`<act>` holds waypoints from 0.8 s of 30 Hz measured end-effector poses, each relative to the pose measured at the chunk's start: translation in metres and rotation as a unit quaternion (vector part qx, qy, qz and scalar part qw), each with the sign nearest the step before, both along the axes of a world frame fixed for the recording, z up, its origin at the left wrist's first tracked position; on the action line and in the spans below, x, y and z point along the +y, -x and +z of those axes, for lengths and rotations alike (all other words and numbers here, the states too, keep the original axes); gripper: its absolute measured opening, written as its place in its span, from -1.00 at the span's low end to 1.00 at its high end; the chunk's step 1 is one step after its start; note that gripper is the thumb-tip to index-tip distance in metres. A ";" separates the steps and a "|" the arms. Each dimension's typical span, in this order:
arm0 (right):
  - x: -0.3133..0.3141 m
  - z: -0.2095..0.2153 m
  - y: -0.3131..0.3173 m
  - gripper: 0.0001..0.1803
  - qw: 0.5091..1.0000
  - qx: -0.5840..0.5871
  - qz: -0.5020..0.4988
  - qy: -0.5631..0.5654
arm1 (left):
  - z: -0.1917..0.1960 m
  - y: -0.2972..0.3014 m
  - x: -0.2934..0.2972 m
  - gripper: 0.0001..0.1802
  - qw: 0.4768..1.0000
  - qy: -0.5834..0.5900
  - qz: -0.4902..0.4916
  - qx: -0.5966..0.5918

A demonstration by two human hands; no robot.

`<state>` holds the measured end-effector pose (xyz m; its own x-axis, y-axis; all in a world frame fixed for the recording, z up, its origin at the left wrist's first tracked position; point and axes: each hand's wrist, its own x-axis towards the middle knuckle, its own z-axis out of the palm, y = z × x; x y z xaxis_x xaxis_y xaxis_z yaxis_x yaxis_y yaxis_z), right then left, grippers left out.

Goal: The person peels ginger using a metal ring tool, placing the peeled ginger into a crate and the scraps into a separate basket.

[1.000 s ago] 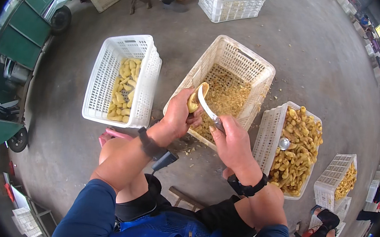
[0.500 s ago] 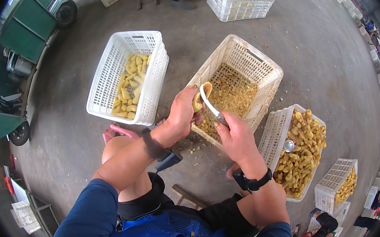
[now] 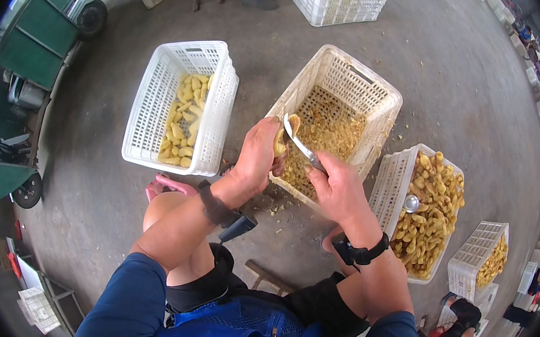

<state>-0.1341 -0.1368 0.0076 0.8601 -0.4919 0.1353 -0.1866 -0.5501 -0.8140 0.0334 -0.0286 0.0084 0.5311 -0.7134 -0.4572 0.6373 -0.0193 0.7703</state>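
Observation:
My left hand is closed round a yellow-brown root, holding it upright over the near left rim of the middle crate. In my right hand is a curved peeling knife with a pale blade and a dark handle. The blade lies against the upper part of the root. Below both hands, yellow peelings cover much of the crate's bottom. My fingers hide the lower part of the root, so its exact kind is unclear.
A white crate on the left holds smooth pale-yellow pieces. To the right, another crate is heaped with knobby brown-yellow roots, a round metal object on top. Farther right stands a smaller-looking crate; another person sits at the top.
The blade's tip has shifted slightly left and down on the root, and my right hand has turned a little. My left hand keeps its hold and has barely moved.

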 end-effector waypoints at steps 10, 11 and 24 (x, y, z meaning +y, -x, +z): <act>0.000 0.005 -0.004 -0.73 0.998 0.034 -0.027 0.053 | 0.004 -0.001 0.002 -0.70 1.000 -0.022 -0.003 0.017; -0.001 0.004 -0.004 -0.73 0.998 0.034 -0.027 0.053 | 0.002 -0.002 0.004 -0.70 1.000 -0.022 -0.003 0.017; -0.013 -0.009 -0.004 -0.78 0.991 0.088 -0.102 -0.014 | 0.004 -0.010 0.019 -0.64 0.995 -0.004 -0.062 0.077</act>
<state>-0.1302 -0.1498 -0.0019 0.7514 -0.6594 -0.0240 -0.4316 -0.4637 -0.7738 0.0429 -0.0099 0.0120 0.3615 -0.7650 -0.5330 0.7403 -0.1120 0.6629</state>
